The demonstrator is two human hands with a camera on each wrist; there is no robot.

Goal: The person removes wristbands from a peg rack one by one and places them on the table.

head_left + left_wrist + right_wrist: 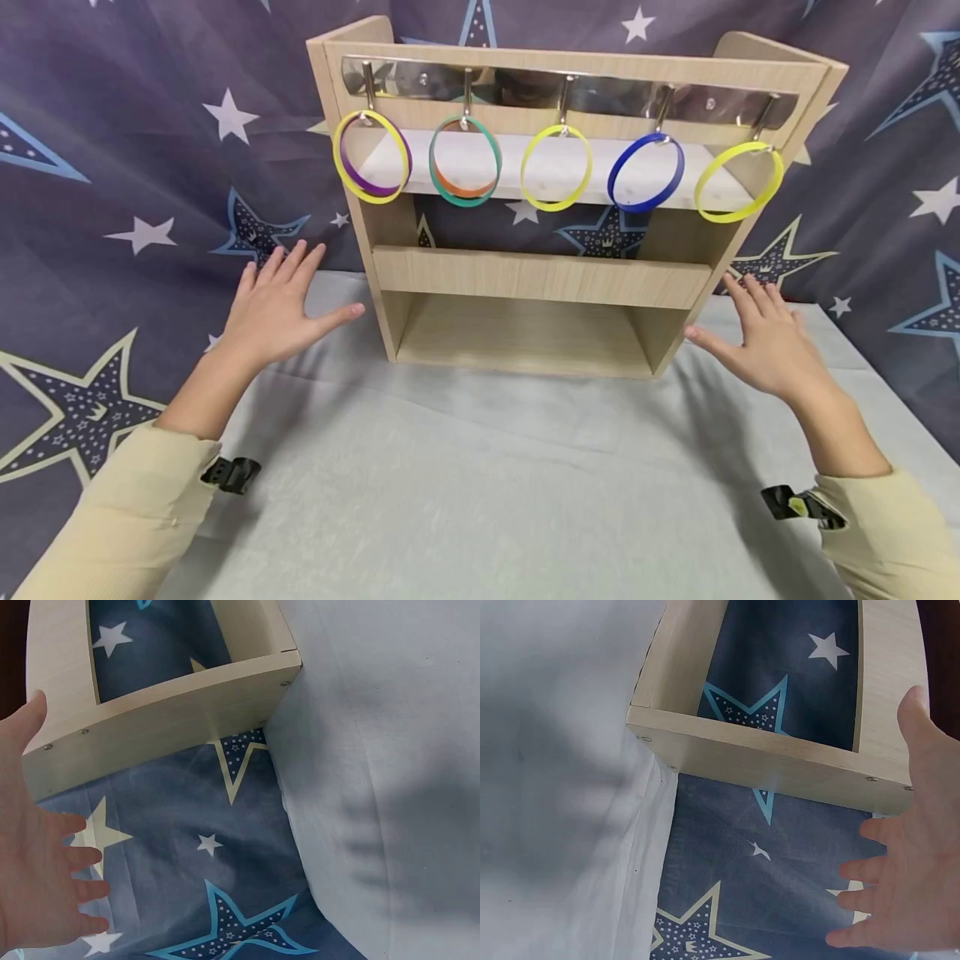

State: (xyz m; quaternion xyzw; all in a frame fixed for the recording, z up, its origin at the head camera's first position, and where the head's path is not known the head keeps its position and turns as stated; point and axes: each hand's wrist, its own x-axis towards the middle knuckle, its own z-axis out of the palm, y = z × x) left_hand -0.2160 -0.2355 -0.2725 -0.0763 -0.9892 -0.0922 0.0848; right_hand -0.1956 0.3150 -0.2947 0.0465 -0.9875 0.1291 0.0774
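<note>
The wooden rack [540, 275] stands upright on the table [465, 483], at its far edge against the star-printed backdrop [112, 167], with one hand held out on each side of it. It looks like a rigid laminated board box: stiff, hard-edged and probably fairly light for its bulk, since it is open at front and back, but tall and narrow in depth, so I judge it could tip if pushed high up. Its smooth faces look slippery; the surest hold would be flat palms pressed against the two side panels low down, or fingers hooked under the cross slat or over the top edge. The left hand [273, 308] hovers just beside the left side panel, fingers straight and spread, thumb pointing toward the board, its grip released and holding nothing; the left wrist view shows the open palm [37, 877] near the panel's edge but apart from it. The right hand [765, 342] mirrors it by the right panel, also spread and empty, thumb close to the lower corner; whether that thumb touches the wood cannot be told. Along the top a metal hook rail [570, 87] carries five loose hoops: a yellow-and-purple ring [372, 157], a green-and-orange ring [465, 161], a yellow ring [557, 167], a blue ring [646, 172] and another yellow ring [738, 182]. They hang freely and would likely swing or slip off if the rack were jolted or tilted.
</note>
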